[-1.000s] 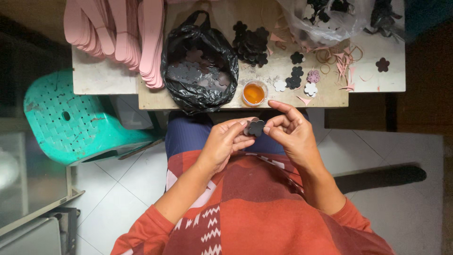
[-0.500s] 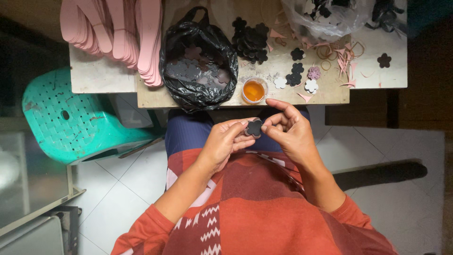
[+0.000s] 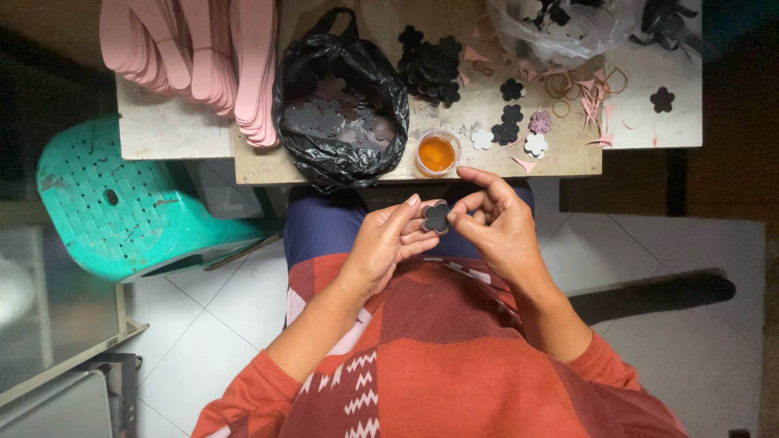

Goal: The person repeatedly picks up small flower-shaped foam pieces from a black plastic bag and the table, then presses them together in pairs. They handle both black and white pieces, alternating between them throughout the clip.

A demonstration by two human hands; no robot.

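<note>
head view, left hand (image 3: 388,243) and right hand (image 3: 497,223) pinching dark flower cutout (image 3: 436,216), petals partly hidden by fingertips

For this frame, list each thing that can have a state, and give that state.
black flower cutout: pinched between both hands, above the lap.
left hand: closed on the cutout.
right hand: closed on the cutout.
black plastic bag: open, dark cutouts inside.
small cup: uncovered, orange liquid in it.
pink strips: stacked on the table.
green stool: tipped on its side.
</note>
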